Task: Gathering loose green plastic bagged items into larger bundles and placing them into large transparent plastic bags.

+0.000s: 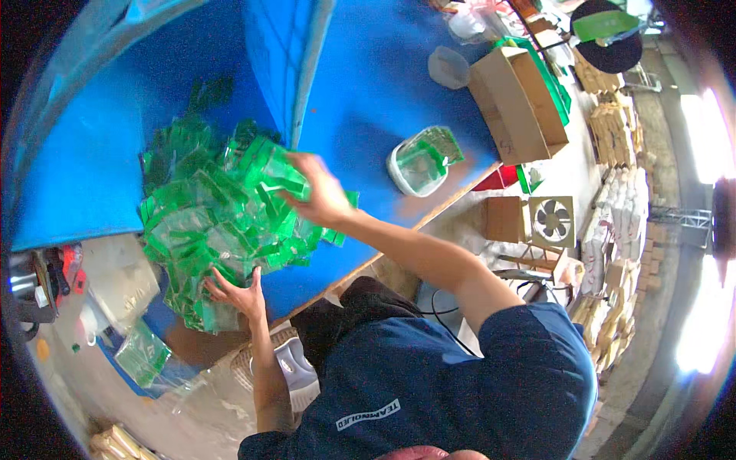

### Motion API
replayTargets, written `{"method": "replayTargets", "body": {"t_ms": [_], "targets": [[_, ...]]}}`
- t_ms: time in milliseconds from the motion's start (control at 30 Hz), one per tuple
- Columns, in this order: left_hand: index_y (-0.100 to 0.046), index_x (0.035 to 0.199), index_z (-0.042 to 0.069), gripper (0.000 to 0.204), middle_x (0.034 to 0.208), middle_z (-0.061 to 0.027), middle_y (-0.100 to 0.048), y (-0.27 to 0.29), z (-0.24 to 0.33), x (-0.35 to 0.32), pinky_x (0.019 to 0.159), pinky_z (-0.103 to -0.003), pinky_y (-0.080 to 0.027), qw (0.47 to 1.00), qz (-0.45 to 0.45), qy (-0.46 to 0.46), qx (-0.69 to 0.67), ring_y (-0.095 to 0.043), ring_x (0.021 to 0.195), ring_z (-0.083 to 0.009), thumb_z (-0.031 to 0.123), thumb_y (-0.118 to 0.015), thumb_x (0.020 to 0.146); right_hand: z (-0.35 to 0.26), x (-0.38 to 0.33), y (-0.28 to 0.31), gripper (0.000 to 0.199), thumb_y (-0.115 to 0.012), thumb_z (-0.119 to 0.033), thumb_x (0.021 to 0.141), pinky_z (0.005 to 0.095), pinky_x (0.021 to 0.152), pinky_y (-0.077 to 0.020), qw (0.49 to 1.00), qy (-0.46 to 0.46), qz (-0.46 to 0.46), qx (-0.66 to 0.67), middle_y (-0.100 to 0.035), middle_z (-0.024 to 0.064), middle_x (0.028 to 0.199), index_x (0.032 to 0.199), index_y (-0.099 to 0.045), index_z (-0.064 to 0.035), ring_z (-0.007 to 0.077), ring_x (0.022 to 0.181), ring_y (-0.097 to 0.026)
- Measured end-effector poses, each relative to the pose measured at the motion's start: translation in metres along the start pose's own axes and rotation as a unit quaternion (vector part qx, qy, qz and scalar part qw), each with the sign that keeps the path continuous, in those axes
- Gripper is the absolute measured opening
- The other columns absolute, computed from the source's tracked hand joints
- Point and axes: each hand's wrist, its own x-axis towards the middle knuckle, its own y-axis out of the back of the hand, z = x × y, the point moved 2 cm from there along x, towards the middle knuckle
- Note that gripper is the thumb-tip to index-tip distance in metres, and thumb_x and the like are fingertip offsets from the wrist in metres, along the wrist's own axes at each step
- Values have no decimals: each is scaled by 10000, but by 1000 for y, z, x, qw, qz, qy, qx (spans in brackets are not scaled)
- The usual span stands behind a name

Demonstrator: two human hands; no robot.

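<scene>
A large heap of clear plastic packets with green parts (207, 207) covers the left part of the blue tabletop. At the heap's near edge, my left hand (239, 295) rests against the packets with its fingers spread. My right hand (323, 193) is at the heap's right side, slightly blurred. Its fingers and thumb are apart around nothing I can make out. To the right, a clear plastic tub (418, 165) stands near the table edge with a green-and-clear packet (441, 144) leaning out of it.
A blue upright panel (295, 69) stands behind the heap. An open cardboard box (510, 115) and a translucent container (448, 67) are at the table's far right. Beyond the edge are a fan (553, 221) and stacked bundles (613, 222). Another packet (143, 353) lies lower left.
</scene>
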Motion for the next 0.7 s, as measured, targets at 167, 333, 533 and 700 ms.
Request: {"method": "replayTargets", "body": {"t_ms": [167,333,533,700], "targets": [[-328,1500,114,1164,1485,-256,-288,-3,-4,9,1112,-666,-147,995,18,-41,86,-225,1407,-460,667,-800,591,168,-88,182,921,-901,-277,639,440,1020,-421,893,-130,341,-264,-505,215,1268,1356,-395,5,371,1181,-497],[-281,1516,133,1205,1502,-273,-263,3,2,9,1107,-645,-184,993,-10,-37,111,-225,1406,-465,651,-823,573,255,-87,251,903,-877,-503,576,458,1020,-423,894,-409,92,-155,-571,241,1262,1212,-548,47,383,1203,-512],[-165,1540,129,1292,1543,-293,-183,39,14,11,1132,-628,-164,992,-125,18,17,-185,1430,-449,557,-883,555,217,-122,208,385,-767,-259,736,477,774,-520,922,-282,206,-166,-675,174,909,1023,-608,-57,390,862,-648],[-94,1543,67,1329,1564,-275,-141,63,58,15,1159,-566,-174,994,-98,-25,29,-148,1451,-427,428,-922,568,192,-136,222,193,-613,-266,835,485,775,-507,946,-186,208,-168,-677,190,932,952,-609,-112,394,902,-651]]}}
